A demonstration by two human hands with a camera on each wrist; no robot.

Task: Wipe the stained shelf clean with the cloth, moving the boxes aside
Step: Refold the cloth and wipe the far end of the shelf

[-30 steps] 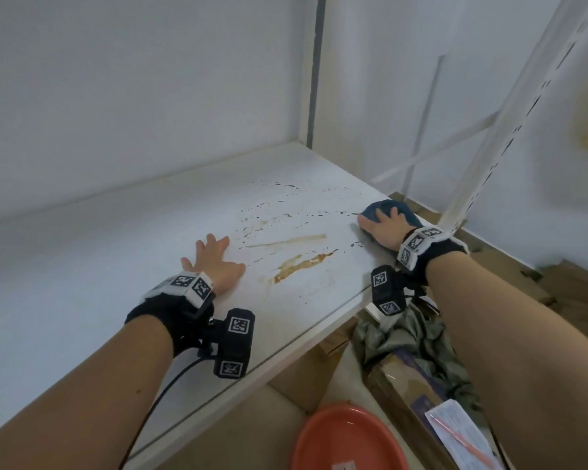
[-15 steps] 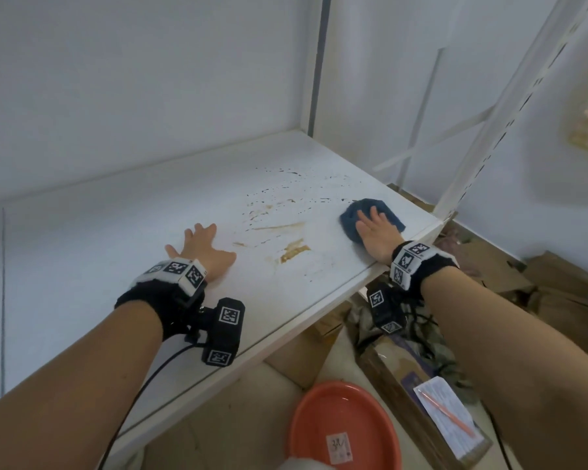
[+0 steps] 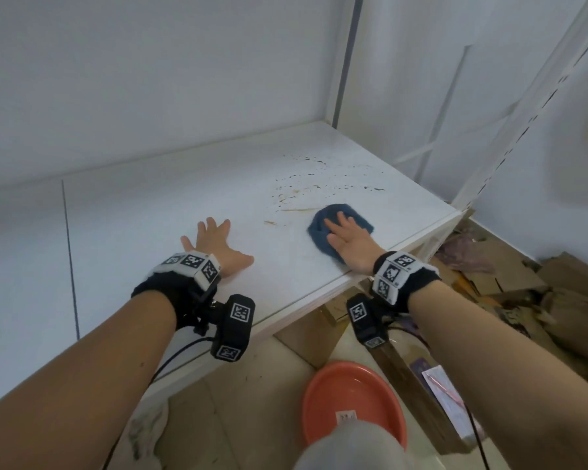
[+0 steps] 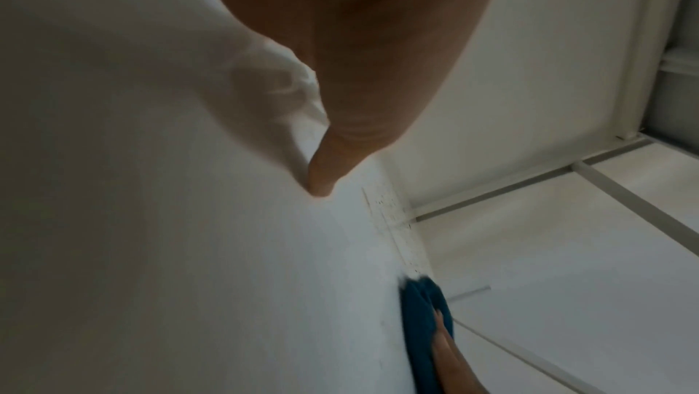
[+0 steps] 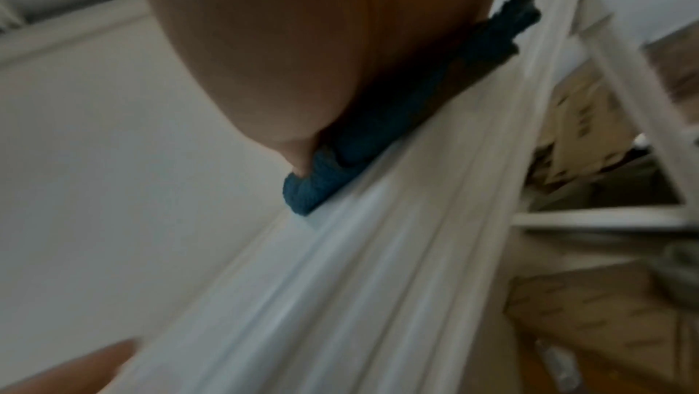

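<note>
A white shelf (image 3: 184, 205) carries brown stains (image 3: 306, 184) toward its right end, mostly thin streaks and specks. My right hand (image 3: 348, 237) lies flat with straight fingers on a blue cloth (image 3: 323, 228) near the shelf's front edge, just in front of the stains. In the right wrist view the cloth (image 5: 325, 185) shows bunched under my palm, blurred by motion. My left hand (image 3: 214, 245) rests flat on bare shelf to the left, fingers spread. The left wrist view shows the cloth (image 4: 423, 308) beyond my thumb. No boxes stand on the shelf.
An orange basin (image 3: 350, 401) sits on the floor below the shelf's front edge. Flattened cardboard and boxes (image 3: 564, 293) lie on the floor to the right. A white perforated upright (image 3: 523, 106) rises at the shelf's right front corner. White walls close in the back.
My right hand has slid the cloth leftward along the front of the shelf, across the large brown smear, which is now largely gone. The left hand stays planted in place.
</note>
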